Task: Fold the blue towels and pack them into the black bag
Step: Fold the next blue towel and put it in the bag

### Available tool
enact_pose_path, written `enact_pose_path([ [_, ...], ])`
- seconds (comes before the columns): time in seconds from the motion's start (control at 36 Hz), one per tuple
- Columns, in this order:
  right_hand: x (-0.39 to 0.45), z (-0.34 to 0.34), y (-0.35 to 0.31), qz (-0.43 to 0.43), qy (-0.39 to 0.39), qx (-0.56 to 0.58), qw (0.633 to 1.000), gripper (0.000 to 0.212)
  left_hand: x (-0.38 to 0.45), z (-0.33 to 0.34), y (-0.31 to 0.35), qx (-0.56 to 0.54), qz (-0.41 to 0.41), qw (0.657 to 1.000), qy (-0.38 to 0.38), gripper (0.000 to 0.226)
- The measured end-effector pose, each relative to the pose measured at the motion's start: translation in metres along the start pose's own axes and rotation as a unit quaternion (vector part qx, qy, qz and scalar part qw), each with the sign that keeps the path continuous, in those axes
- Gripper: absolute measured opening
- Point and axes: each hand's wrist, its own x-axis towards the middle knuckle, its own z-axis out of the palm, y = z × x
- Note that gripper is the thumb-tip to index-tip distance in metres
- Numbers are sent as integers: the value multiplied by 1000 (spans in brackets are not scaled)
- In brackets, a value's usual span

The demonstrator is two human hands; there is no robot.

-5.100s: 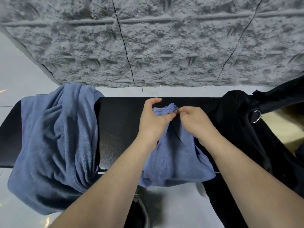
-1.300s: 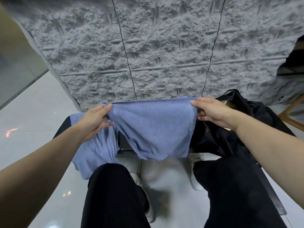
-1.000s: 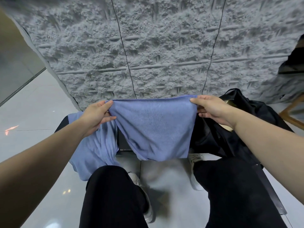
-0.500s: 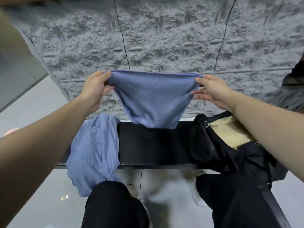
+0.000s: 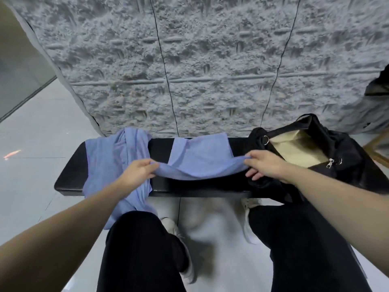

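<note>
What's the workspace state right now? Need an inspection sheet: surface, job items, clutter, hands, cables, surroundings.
Surface: black bench, set against the wall.
Job's things: blue towel with its far part laid on the bench and its near edge held up; pile of blue towels draped over the bench's left end; black bag at the right end, mouth open, tan lining showing.
Clutter: nothing seen.
Hands: left hand pinches the towel's near left corner; right hand pinches the near right corner.
Cables: nothing seen.
Surroundings: grey textured wall, pale tiled floor, the person's legs in black trousers.
</note>
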Motion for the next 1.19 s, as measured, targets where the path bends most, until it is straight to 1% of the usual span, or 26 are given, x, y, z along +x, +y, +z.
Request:
enact_pose_path([
  [0.11,-8,10,10,14,-33,-66,997,13,-5,6,-13,27,-58,998,-8,19],
  [0.19,-12,11,12,18,-36,-87,995,15,-7,4,-19,74,-72,994,-22,19],
  [0.39,-23,18,21,31,-29,-90,995,17,-9,12,-27,98,-49,994,-30,17],
  [0.47,-25,22,25,25,-14,-103,994,18,-9,17,-32,121,-32,992,-28,18],
  [0.56,-26,26,26,20,2,-109,994,19,-6,19,-35,140,0,990,-9,19],
  [0.67,-23,27,27,5,18,-131,991,15,-2,21,-36,125,27,992,19,14],
  [0.83,-16,39,30,-1,-4,-149,989,14,5,31,-41,161,27,986,-34,12],
  [0.89,-10,43,31,-1,-1,-155,988,14,8,33,-44,164,28,985,-39,12],
  [1.0,2,49,26,-27,21,-207,978,11,20,32,-47,150,21,988,-36,15],
  [1.08,13,55,27,-35,11,-215,976,12,27,34,-49,162,9,985,-55,14],
  [1.14,23,58,29,-41,-4,-242,969,17,32,37,-48,170,11,984,-61,12],
  [1.19,31,59,27,-49,-22,-283,958,16,38,39,-44,173,16,983,-68,16],
])
